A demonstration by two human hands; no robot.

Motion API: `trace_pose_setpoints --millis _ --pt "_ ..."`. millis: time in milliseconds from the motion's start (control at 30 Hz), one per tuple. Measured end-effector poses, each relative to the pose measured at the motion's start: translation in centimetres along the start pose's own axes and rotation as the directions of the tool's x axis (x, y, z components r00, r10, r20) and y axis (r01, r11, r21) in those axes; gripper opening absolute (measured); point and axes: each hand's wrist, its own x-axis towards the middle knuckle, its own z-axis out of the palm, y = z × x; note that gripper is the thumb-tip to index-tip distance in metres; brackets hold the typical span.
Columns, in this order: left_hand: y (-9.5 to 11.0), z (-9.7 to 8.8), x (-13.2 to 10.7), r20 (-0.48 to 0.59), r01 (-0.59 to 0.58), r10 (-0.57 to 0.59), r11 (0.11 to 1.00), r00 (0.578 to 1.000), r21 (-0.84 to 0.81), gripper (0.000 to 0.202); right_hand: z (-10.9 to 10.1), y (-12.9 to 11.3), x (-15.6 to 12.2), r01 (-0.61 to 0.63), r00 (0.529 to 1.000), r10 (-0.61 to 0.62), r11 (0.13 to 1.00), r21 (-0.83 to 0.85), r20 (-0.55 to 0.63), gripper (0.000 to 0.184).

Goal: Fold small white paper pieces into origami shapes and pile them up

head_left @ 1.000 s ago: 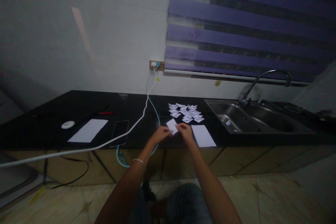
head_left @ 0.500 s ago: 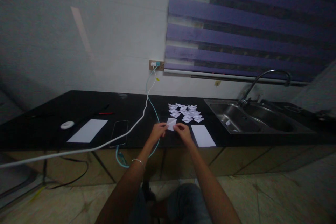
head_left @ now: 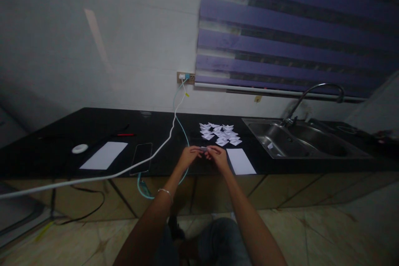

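Left hand [head_left: 188, 156] and right hand [head_left: 218, 156] meet above the front of the table [head_left: 165, 163], fingertips pinching a small piece of white paper [head_left: 203, 149] from either side, its folds too small to make out. Just beyond sits a cluster of folded white paper shapes [head_left: 222, 134], and near the right hand lies a flat white sheet [head_left: 241, 161]. Off to the left are a phone [head_left: 141, 158], another white sheet [head_left: 104, 155] and a round white object [head_left: 80, 149]; a steel sink [head_left: 280, 137] is at right
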Motion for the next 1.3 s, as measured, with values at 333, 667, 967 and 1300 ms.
trace_pose_setpoints --millis 333,667,967,1300 --pt "0.9 -0.1 -0.5 -0.004 0.057 -0.057 0.998 0.998 -0.031 0.042 0.1 -0.1 0.0 -0.009 1.000 0.009 1.000 0.014 0.005 0.033" --pt "1.0 -0.2 -0.5 -0.038 0.046 -0.044 0.998 0.998 0.040 0.042 -0.2 1.0 0.8 0.047 0.999 -0.047 0.991 -0.127 -0.001 0.033" --pt "0.2 -0.1 -0.1 -0.061 0.098 -0.102 0.993 0.993 -0.066 0.046 -0.2 1.2 0.5 0.066 0.998 -0.064 0.992 -0.111 0.020 0.025" --pt "0.1 -0.1 -0.1 -0.065 0.090 -0.097 0.990 0.993 -0.105 0.063 -0.3 1.3 0.5 0.054 0.998 -0.052 0.993 -0.103 0.023 0.024"
